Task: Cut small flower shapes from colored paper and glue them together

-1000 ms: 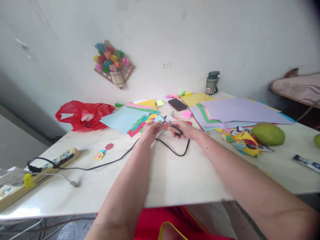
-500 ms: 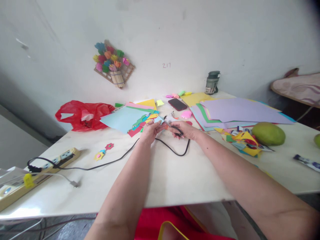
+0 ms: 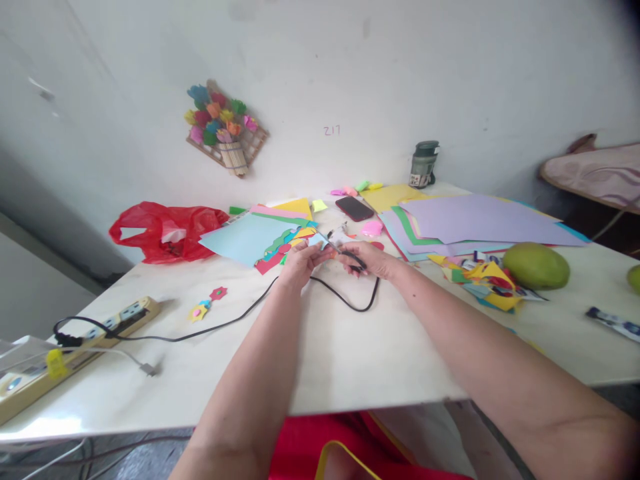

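In the head view my right hand (image 3: 367, 258) is closed round the black handles of a pair of scissors (image 3: 356, 260). The blades point up and left, toward my left hand (image 3: 303, 260). Between the fingers of that left hand is a small light-blue piece of paper (image 3: 319, 240), right by the blades. My fingers partly cover it, so its shape is unclear. Just behind the hands lie cut strips of coloured paper (image 3: 285, 251) and a light-blue sheet (image 3: 250, 238). A black cable (image 3: 345, 301) curves across the table below both hands.
On the left are a red plastic bag (image 3: 165, 230), a power strip (image 3: 107, 333) and small paper flowers (image 3: 199, 310). A phone (image 3: 355, 208) lies behind. To the right are stacked coloured sheets (image 3: 465, 220), paper scraps (image 3: 493, 283), a green mango-like fruit (image 3: 536, 265) and a tumbler (image 3: 424, 165).
The view has shifted very slightly. Both hands, the scissors and the paper stay in nearly the same place.
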A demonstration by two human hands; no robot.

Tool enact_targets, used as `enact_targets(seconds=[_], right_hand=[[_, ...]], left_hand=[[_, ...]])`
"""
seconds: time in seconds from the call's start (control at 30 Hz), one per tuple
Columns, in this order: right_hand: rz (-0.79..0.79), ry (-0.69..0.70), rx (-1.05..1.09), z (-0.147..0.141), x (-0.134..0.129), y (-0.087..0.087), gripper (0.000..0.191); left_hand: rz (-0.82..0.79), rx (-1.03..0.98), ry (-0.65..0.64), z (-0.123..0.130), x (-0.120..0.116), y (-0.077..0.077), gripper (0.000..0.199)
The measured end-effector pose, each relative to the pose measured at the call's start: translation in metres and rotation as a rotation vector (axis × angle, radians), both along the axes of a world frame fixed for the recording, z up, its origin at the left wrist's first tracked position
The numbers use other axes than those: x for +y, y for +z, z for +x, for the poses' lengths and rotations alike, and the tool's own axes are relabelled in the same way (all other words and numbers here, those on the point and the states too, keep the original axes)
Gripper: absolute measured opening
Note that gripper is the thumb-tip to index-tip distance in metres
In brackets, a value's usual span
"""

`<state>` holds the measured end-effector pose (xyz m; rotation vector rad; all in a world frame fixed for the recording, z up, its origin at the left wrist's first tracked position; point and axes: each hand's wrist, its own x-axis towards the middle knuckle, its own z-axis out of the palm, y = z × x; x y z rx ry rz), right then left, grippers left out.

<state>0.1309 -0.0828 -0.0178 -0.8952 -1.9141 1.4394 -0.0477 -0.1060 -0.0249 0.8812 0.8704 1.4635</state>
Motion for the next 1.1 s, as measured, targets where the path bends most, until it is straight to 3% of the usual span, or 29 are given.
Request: enact_targets(seconds=[0.57, 1.1], right_hand=[[0.022, -0.027, 0.002, -0.0026, 0.0064, -0.0054, 0.030], [-0.009, -0.011, -0.012, 0.0009, -0.0003, 0.0027, 0.023]], left_hand=[[0.004, -0.006, 0.004, -0.0007, 0.0008, -0.0004, 0.010], [-0.004, -0.007, -0.037, -0.0008, 0.0001, 0.0012, 0.012]])
